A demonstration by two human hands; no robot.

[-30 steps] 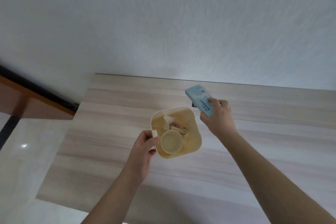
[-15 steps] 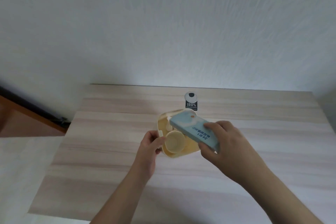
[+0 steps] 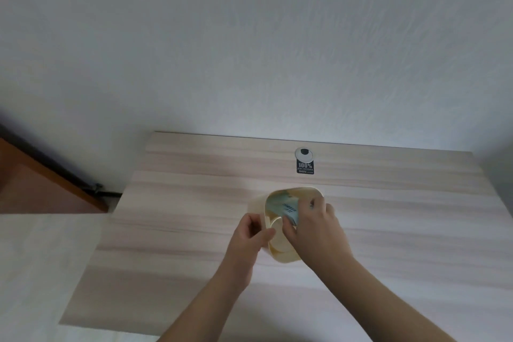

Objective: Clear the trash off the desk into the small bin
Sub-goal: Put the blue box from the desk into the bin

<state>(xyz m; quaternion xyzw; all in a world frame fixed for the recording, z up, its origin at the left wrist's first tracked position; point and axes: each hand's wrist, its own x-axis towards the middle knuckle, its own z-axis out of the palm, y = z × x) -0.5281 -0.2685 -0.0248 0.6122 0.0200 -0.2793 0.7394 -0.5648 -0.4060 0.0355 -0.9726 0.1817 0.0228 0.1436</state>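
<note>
A small cream bin (image 3: 256,204) stands on the light wooden desk (image 3: 177,203), near its middle. My left hand (image 3: 248,233) grips the bin's left rim. My right hand (image 3: 312,226) is over the bin's mouth, holding a light blue packet (image 3: 283,205) with dark print that reaches down inside the bin. A cream paper cup (image 3: 277,233) lies in the bin below the packet, partly hidden by my fingers. Other contents are covered.
A round metal cable grommet (image 3: 304,153) with a black "100%" sticker (image 3: 305,166) below it sits near the desk's back edge. A white wall rises behind. A brown wooden piece (image 3: 41,189) is at the left, and pale floor (image 3: 36,272) lies beside the desk.
My right hand brought the blue packet from beside the bin to above it, then down into the bin's mouth. My left hand kept its hold on the rim.
</note>
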